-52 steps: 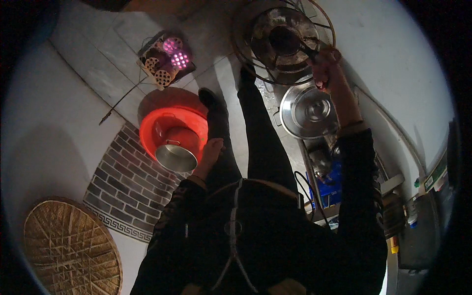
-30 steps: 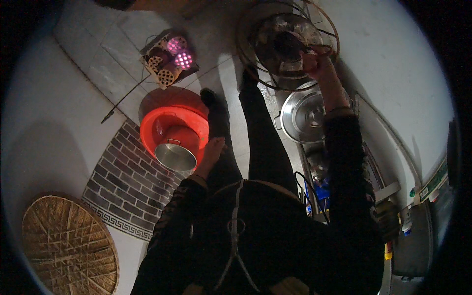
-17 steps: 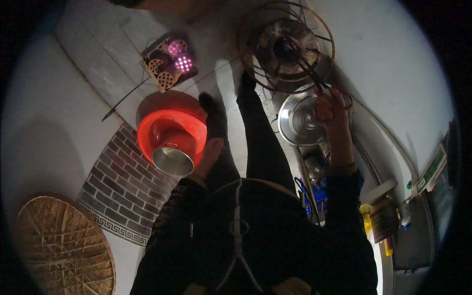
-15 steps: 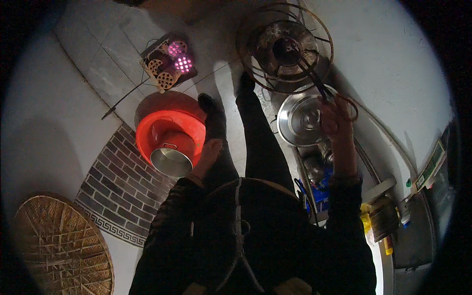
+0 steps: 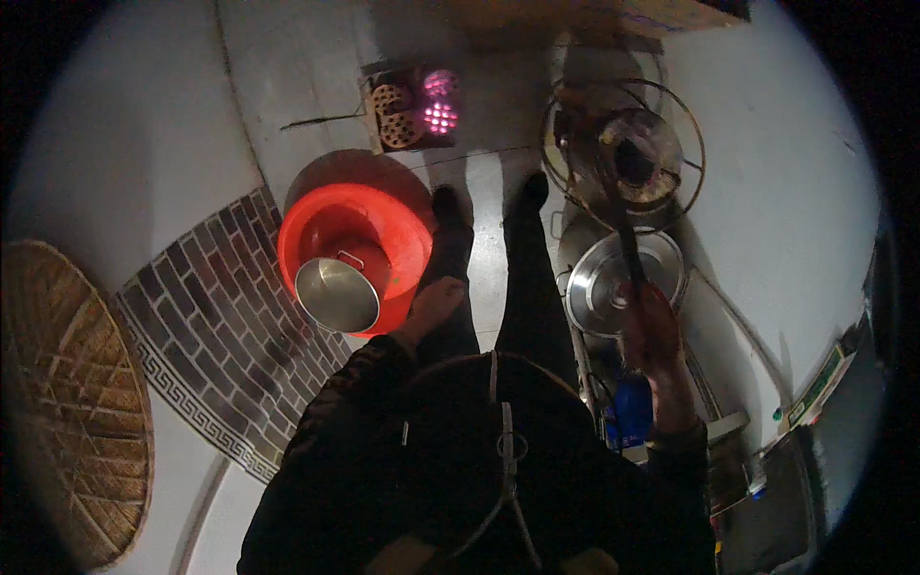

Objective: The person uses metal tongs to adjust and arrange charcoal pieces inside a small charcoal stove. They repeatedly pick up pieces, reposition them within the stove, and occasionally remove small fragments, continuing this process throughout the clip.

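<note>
My right hand (image 5: 656,331), smeared by motion, is wrapped round long dark fire tongs (image 5: 629,254). The tongs reach forward over the near left side of a round stove (image 5: 661,134) with a dark opening, ringed by a rusty wire frame (image 5: 702,158). Their tips are blurred, and I cannot tell whether they grip anything. Under the right hand lies a shiny metal lid (image 5: 586,297). My left hand (image 5: 438,303) hangs by my left thigh with its fingers curled in, nothing seen in them. Beside it a metal pot (image 5: 337,295) tilts in a red plastic basin (image 5: 414,235).
Ahead to the left, a holder (image 5: 374,125) carries several holed coal briquettes (image 5: 398,126), some glowing pink. A thin rod (image 5: 321,122) sticks out from it. A large woven basket (image 5: 91,412) is at far left. A blue thing (image 5: 631,412) lies below my right wrist.
The tongs, which pointed into the stove opening, now lie left of it. My right hand has drawn back, and my left hand stays by my thigh. The whole view has shifted.
</note>
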Tool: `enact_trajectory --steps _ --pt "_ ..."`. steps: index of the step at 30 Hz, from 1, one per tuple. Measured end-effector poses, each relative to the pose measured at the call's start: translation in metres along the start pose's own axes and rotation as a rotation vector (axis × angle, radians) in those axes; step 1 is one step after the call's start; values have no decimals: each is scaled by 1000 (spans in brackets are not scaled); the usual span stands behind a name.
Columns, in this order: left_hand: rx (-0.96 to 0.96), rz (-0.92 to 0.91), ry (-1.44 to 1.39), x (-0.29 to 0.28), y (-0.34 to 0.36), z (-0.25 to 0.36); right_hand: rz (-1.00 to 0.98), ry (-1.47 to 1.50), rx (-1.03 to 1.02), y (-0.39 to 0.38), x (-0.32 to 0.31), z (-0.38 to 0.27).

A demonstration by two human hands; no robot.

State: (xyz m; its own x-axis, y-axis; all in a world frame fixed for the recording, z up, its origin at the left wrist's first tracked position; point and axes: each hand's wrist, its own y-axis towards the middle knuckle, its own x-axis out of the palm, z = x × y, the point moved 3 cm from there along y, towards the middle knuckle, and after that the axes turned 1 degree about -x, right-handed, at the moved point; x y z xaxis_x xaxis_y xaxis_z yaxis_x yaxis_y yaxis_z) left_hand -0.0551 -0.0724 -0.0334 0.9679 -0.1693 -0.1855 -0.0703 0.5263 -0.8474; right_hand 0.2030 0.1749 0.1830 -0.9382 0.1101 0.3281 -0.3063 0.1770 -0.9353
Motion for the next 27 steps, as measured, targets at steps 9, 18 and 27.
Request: enact_trajectory --steps 9,18,27 --pt "57 135 -71 -14 -28 -34 -439 -499 -89 247 129 51" --pt "-15 179 -117 -10 -36 -68 -355 -647 -219 362 209 79" --pt "85 112 -187 -18 -24 -46 -364 -513 -85 160 113 55"
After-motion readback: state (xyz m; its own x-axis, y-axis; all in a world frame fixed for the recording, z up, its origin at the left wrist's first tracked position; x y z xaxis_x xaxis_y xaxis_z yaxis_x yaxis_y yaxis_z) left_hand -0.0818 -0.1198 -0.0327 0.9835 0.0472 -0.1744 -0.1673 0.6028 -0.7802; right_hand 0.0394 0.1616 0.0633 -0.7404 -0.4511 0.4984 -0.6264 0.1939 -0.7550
